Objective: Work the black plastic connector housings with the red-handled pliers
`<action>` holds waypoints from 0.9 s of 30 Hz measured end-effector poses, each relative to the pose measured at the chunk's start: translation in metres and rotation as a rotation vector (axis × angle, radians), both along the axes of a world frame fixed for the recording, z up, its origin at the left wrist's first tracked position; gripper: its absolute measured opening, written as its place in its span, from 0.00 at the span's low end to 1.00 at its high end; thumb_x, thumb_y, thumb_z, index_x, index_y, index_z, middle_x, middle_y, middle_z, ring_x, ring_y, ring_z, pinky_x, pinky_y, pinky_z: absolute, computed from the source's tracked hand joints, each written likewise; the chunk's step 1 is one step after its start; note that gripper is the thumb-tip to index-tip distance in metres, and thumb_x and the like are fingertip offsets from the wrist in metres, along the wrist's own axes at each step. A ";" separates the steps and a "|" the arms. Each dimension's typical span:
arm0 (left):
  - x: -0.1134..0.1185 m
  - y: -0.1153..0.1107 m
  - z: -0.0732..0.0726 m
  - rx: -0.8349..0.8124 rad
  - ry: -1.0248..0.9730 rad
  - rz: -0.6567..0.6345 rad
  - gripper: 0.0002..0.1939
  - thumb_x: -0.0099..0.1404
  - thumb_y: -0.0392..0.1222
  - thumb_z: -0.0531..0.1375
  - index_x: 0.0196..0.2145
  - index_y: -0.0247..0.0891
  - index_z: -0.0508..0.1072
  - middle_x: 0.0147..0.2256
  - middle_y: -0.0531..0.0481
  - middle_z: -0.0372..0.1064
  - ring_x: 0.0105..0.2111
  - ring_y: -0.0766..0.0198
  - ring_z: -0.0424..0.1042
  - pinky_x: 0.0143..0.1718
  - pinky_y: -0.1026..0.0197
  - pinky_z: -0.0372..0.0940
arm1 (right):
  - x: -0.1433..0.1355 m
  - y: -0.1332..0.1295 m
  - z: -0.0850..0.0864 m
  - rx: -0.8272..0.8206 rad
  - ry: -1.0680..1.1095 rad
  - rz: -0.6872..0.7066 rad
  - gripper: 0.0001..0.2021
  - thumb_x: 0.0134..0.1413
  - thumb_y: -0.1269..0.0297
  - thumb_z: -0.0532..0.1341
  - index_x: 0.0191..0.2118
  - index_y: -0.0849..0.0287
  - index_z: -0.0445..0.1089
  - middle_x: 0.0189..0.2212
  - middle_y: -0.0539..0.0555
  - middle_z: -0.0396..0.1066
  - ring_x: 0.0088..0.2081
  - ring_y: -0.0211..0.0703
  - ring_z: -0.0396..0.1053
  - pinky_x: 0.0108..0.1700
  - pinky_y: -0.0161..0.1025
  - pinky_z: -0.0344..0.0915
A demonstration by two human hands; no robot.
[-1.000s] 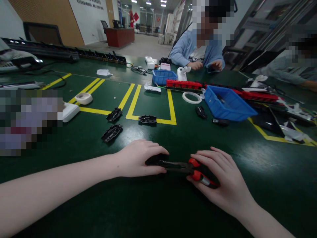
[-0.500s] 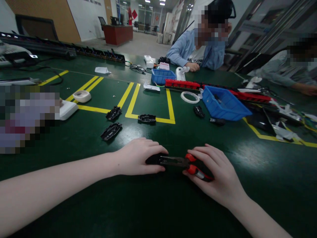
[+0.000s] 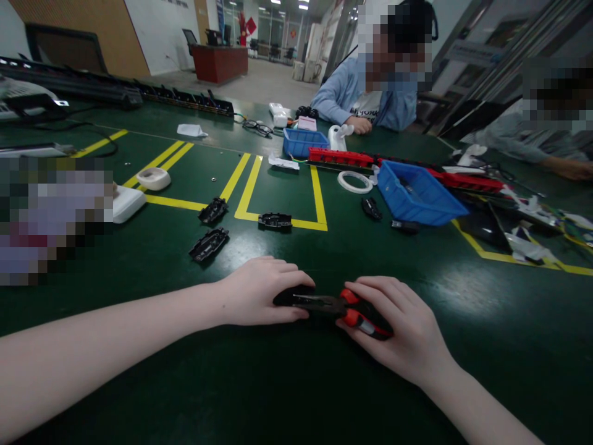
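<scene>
My right hand [image 3: 398, 321] is closed around the red and black handles of a pair of pliers [image 3: 324, 303], whose jaws point left. Between the thumb and fingers of my left hand [image 3: 264, 292] is a black plastic part [image 3: 286, 296], mostly covered by the hand. The tips of the pliers overlap this part; whether they grip it I cannot tell. Beyond my left hand lie similar black plastic shells: one shell [image 3: 209, 245], another shell [image 3: 213, 211] behind it, and a third shell [image 3: 275, 221] on the yellow tape line.
A blue bin [image 3: 421, 198] stands at the right, with small black pieces beside it. Behind are a white ring [image 3: 354, 182], a smaller blue bin [image 3: 303, 143] and a long red strip [image 3: 343, 156]. A person in a blue shirt [image 3: 338, 93] sits across the green table [image 3: 278, 383].
My right hand and the pliers have shifted slightly left, so the jaw tips reach further over the black part. My left hand has stayed almost still.
</scene>
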State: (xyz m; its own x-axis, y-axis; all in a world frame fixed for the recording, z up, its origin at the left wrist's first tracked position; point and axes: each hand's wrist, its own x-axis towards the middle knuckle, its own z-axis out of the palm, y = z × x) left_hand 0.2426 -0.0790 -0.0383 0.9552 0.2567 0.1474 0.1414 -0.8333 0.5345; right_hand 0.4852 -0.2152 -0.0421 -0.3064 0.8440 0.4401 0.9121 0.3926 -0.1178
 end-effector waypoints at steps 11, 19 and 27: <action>-0.001 -0.001 0.001 -0.019 -0.008 -0.005 0.17 0.67 0.48 0.60 0.51 0.39 0.68 0.43 0.48 0.74 0.41 0.59 0.73 0.42 0.57 0.65 | 0.004 -0.006 -0.004 -0.024 -0.029 0.029 0.17 0.57 0.61 0.61 0.51 0.59 0.66 0.42 0.60 0.71 0.40 0.49 0.71 0.37 0.44 0.70; -0.001 -0.001 0.001 -0.009 -0.005 -0.006 0.17 0.67 0.47 0.61 0.51 0.39 0.68 0.43 0.49 0.74 0.41 0.59 0.73 0.41 0.57 0.64 | 0.002 -0.005 -0.002 -0.020 -0.025 0.046 0.18 0.56 0.61 0.63 0.51 0.60 0.66 0.43 0.60 0.72 0.40 0.48 0.71 0.37 0.44 0.70; -0.001 -0.001 0.000 0.014 0.000 -0.024 0.17 0.67 0.48 0.61 0.51 0.40 0.68 0.42 0.50 0.73 0.40 0.60 0.72 0.40 0.58 0.63 | 0.009 -0.004 -0.004 0.005 0.012 0.014 0.19 0.57 0.61 0.62 0.53 0.59 0.66 0.44 0.60 0.72 0.43 0.50 0.71 0.40 0.46 0.70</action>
